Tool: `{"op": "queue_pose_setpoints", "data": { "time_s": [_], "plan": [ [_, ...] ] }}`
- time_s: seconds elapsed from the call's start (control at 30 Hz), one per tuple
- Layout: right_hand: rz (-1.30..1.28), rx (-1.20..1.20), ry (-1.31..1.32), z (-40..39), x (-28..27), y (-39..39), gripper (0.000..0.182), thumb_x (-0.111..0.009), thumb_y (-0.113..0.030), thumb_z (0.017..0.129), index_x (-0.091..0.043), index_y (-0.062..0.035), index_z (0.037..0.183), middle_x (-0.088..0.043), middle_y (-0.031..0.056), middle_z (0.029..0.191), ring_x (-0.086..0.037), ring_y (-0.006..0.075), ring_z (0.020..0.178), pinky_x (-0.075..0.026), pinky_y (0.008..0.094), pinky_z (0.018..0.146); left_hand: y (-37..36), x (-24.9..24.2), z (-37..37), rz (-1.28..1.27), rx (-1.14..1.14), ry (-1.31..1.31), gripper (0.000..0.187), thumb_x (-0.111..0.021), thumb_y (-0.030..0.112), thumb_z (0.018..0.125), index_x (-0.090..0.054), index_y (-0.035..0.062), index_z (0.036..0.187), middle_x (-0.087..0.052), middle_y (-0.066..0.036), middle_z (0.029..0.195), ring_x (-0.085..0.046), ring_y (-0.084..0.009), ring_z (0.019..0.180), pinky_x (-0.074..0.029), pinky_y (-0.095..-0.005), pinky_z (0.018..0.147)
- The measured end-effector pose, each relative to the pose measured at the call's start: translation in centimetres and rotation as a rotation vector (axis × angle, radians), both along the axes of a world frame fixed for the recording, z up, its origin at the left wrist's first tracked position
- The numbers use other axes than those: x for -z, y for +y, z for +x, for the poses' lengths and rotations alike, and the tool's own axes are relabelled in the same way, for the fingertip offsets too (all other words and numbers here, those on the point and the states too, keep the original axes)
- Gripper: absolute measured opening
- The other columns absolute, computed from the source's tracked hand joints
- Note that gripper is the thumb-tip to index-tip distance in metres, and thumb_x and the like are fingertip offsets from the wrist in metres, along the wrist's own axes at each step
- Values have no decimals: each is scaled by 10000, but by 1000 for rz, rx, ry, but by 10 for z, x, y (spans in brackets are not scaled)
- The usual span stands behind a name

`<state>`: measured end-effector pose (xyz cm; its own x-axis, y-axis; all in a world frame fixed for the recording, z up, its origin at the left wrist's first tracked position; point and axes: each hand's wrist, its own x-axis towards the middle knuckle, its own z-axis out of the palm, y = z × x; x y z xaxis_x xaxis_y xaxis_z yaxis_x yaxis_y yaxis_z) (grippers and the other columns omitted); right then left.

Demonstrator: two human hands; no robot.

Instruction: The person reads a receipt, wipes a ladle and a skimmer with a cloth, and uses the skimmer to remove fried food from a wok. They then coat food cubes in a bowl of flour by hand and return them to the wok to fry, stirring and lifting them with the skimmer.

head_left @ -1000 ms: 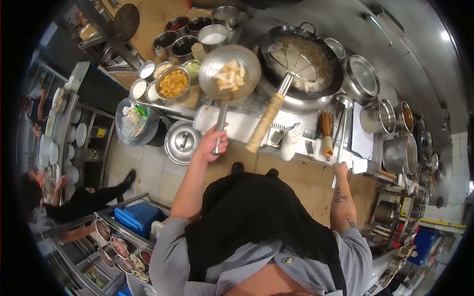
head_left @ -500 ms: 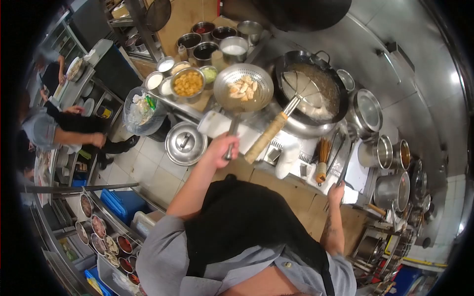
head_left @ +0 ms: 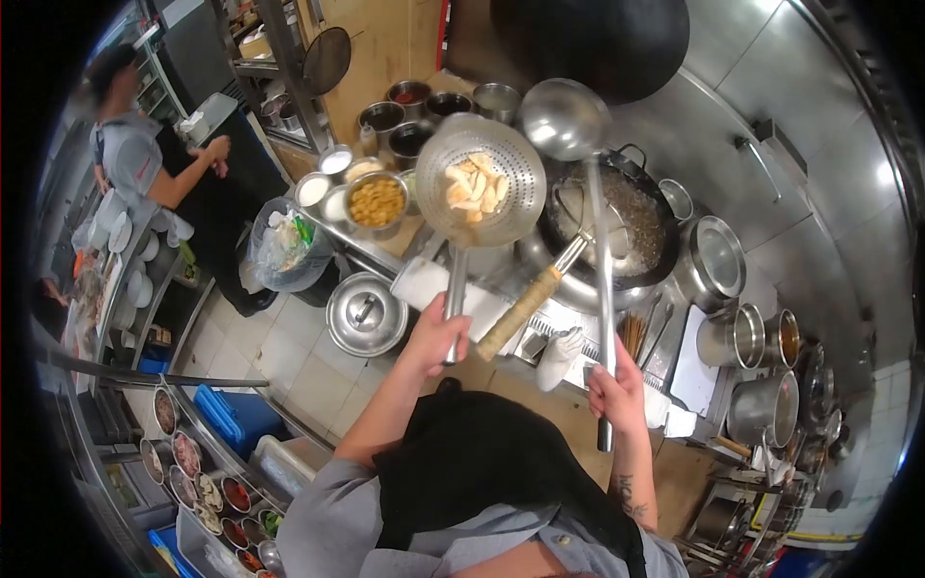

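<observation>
My left hand (head_left: 438, 337) is wrapped round the metal handle of a perforated strainer (head_left: 436, 159). Pale cooked pieces (head_left: 476, 188), perhaps chicken, lie in its bowl. The long steel handle of a ladle (head_left: 567, 120) is gripped in my right hand (head_left: 620, 390). The ladle's bowl is raised at the far edge of the wok (head_left: 673, 246), which holds bubbling liquid. Between my hands, a wire skimmer (head_left: 520, 313) with a wrapped handle rests with its head in the wok.
Bowls of sauces and powders stand at the back left, with a bowl of golden cubes (head_left: 377, 202). A lidded pot (head_left: 367, 313) and a bagged bin (head_left: 289, 255) are at floor level. Steel pots (head_left: 729, 313) line the right. A co-worker (head_left: 145, 164) stands at left.
My right hand has moved left and up, and the ladle now stretches over the wok's edge. The strainer has shifted slightly with its pieces. At left, a co-worker stands more upright.
</observation>
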<state>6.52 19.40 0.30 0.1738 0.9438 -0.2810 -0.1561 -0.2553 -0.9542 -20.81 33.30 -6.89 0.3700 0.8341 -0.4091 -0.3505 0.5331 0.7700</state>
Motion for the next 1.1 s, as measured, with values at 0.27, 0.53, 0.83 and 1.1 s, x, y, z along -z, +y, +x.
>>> {"op": "queue_pose_setpoints", "data": {
  "time_s": [0.27,0.53,0.83,1.1],
  "plan": [
    [19,21,-195,-20,-11,21,623,-473,9,946,-253,-75,1523,-398,-31,580,-347,59,396,-336,223,344,4,11,-12,-212,-6,-284,383,-575,7,866,-432,49,1219,-510,-59,732,-496,-147,517,-393,-297,431],
    [24,35,-356,-32,9,22,639,-535,-1,918,-303,-50,1511,-587,-21,781,-470,54,513,-403,211,478,0,8,-10,-203,-30,-283,376,-575,-4,860,-451,62,1209,-506,-62,721,-494,-154,516,-390,-300,437],
    [148,7,-839,-34,-26,9,649,-575,-30,888,-321,3,1485,-563,100,625,-524,124,540,-459,270,567,7,-3,-2,-100,6,-215,404,-565,3,863,-439,69,1240,-505,-66,693,-505,-161,501,-408,-308,434],
    [-212,-200,69,-56,-30,6,647,-499,-2,931,-246,-85,1521,-476,13,675,-439,96,448,-388,249,386,35,-6,4,-70,32,-118,249,-597,18,858,-472,84,1063,-517,-52,742,-511,-154,521,-422,-305,460]
  ]
}}
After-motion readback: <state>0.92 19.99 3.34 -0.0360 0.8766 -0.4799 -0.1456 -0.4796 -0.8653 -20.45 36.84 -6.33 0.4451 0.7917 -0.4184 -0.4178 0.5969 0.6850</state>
